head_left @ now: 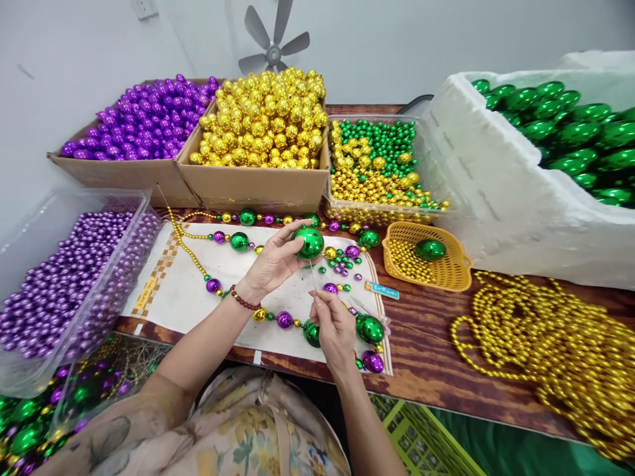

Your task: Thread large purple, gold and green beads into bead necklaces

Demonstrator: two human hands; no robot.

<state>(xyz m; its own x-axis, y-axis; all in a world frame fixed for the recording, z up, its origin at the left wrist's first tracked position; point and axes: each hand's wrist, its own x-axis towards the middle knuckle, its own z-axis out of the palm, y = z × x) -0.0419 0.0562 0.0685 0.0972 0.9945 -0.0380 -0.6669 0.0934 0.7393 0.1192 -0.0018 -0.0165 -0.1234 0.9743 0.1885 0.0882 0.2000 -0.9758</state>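
Observation:
My left hand (280, 259) grips a large shiny green bead (310, 244) above the white cloth (183, 317). Just below the bead, my right hand (333, 327) pinches a thin needle (312, 274) whose upper end meets the bead's underside; whether it has gone into the hole I cannot tell. Around both hands lies a bead garland (284, 320) of green, purple and gold beads. Small loose green and purple beads (344, 263) are scattered to the right of the held bead. Near my right hand, a pair of scissors (361, 306) is partly hidden.
Boxes of purple beads (149, 119) and gold beads (262, 122) stand at the back, beside a clear bin (387, 208). An orange basket (459, 268) sits right of the cloth. Gold bead strands (540, 350) and a foam box (476, 158) occupy the right; a purple-bead tub (133, 218) the left.

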